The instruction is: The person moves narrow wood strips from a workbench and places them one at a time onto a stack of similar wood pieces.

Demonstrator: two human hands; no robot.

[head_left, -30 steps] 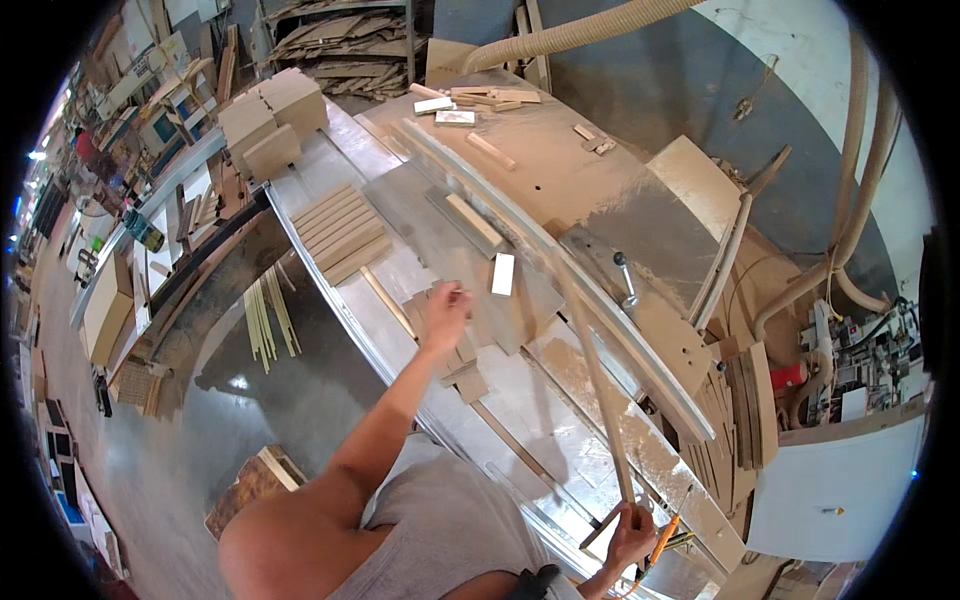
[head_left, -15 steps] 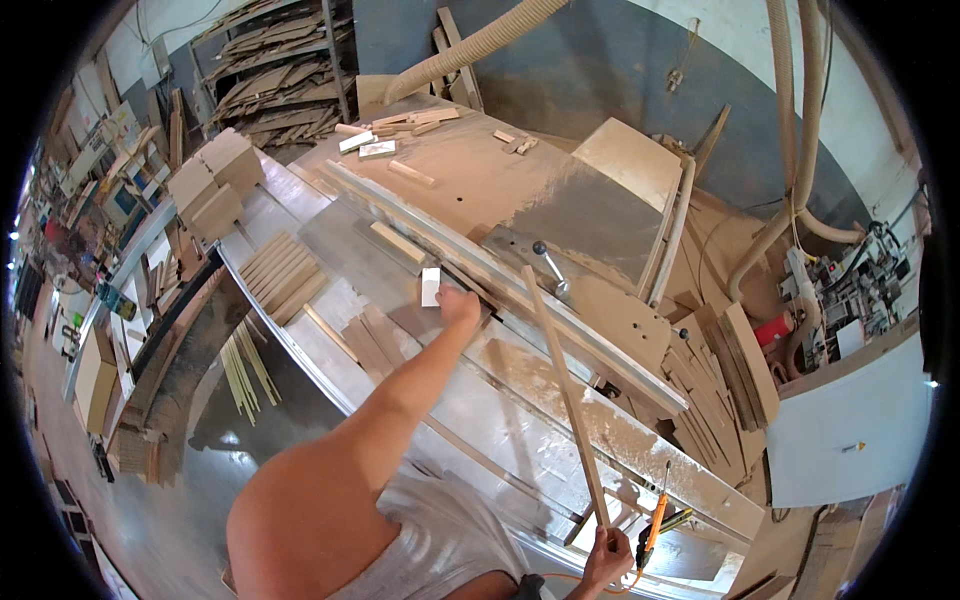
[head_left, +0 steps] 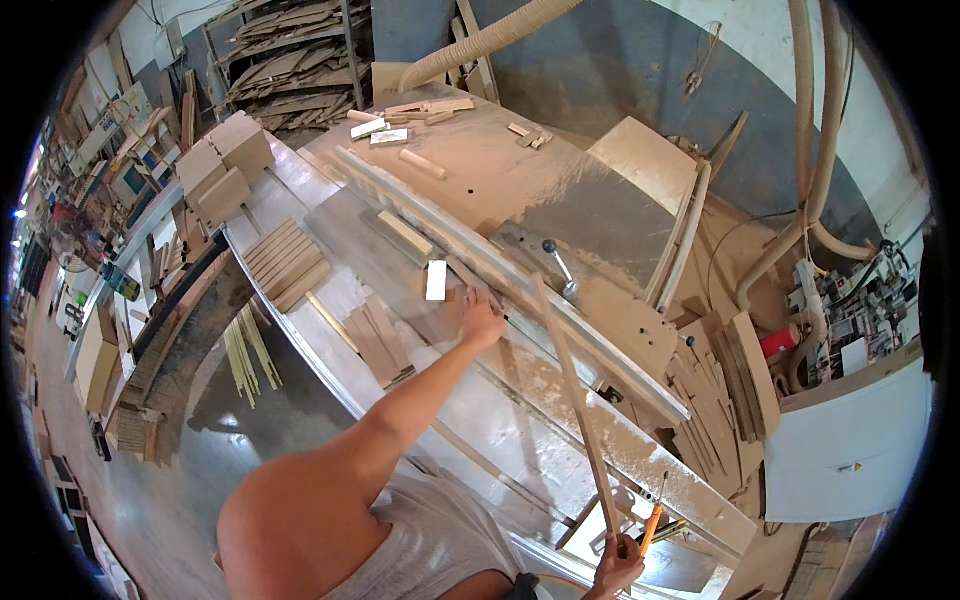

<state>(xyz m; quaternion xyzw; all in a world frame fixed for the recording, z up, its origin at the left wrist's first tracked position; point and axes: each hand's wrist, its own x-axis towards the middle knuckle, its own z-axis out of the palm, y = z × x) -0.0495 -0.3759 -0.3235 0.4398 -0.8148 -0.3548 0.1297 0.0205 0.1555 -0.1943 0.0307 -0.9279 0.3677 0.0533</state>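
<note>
My left hand (head_left: pixel 482 318) reaches over the metal saw table (head_left: pixel 520 455), its fingers stretched toward a narrow brown wooden strip (head_left: pixel 464 274) beside the fence. Whether the fingertips touch that strip is hard to make out. A small white block (head_left: pixel 436 281) lies just left of the fingers, apart from them. At the lower right, my right hand (head_left: pixel 620 562) is closed round the near end of a long wooden stick (head_left: pixel 577 405). The stick slants away across the table and over the long fence (head_left: pixel 520 285). An orange-handled tool with a thin metal tip (head_left: pixel 651 528) sits beside my right hand.
Sawn wood pieces (head_left: pixel 290 262) and flat brown strips (head_left: pixel 375 335) rest on the table's left part. Cardboard-coloured boxes (head_left: pixel 222 165) stand at the far left end. Beyond the fence are a lever with a black knob (head_left: pixel 560 268), wood offcuts (head_left: pixel 425 110) and sawdust. A hose (head_left: pixel 490 40) hangs above.
My left hand has let go of the white block and moved right and slightly nearer, to the strip by the fence. My right hand still holds the stick; the view has shifted slightly.
</note>
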